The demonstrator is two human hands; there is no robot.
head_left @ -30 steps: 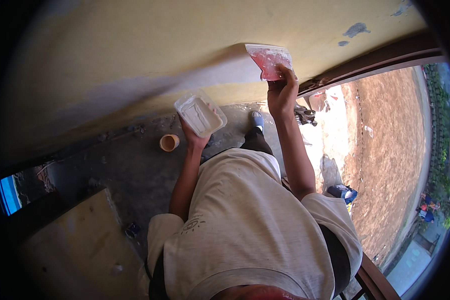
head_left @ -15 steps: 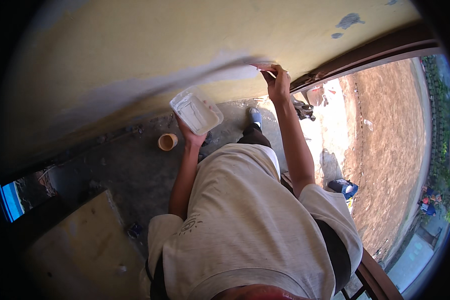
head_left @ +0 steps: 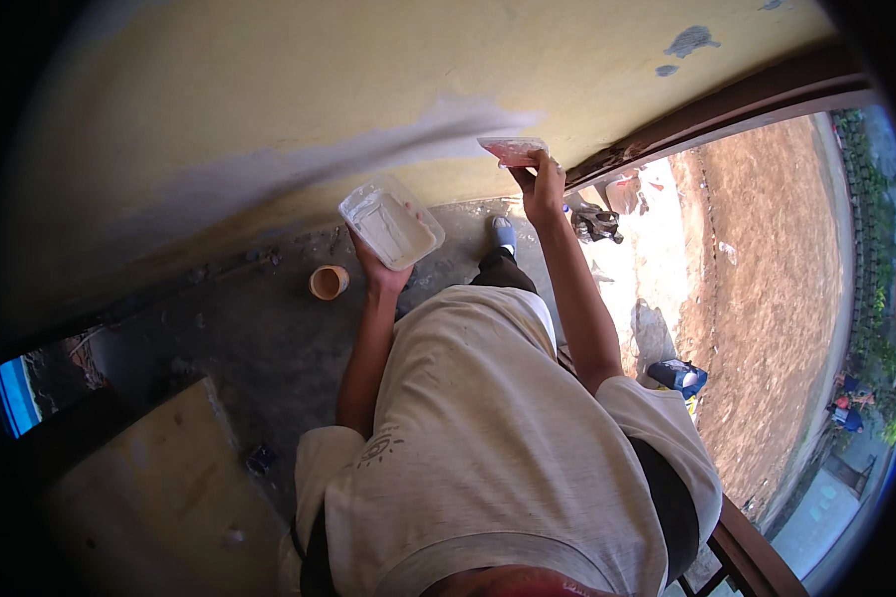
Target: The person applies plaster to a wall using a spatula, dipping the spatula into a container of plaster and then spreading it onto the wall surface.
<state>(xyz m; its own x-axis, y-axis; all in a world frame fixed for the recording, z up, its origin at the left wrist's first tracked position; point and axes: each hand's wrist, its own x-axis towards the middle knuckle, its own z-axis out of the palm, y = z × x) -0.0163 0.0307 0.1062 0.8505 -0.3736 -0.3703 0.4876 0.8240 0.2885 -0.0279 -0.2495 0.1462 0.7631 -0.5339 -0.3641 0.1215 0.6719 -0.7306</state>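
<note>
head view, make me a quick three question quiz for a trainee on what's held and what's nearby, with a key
1. True or false: the bare left hand holds a translucent rectangular plastic tub with whitish paste in it.

2. What does the bare right hand hold?
A) a long-handled brush
B) a flat red spreader smeared with white
C) a blue cloth

3. Fill in: in the picture, the small round orange cup on the dark grey floor is to the ____ of the tub.

Key: 1 true; 2 B; 3 left
</note>
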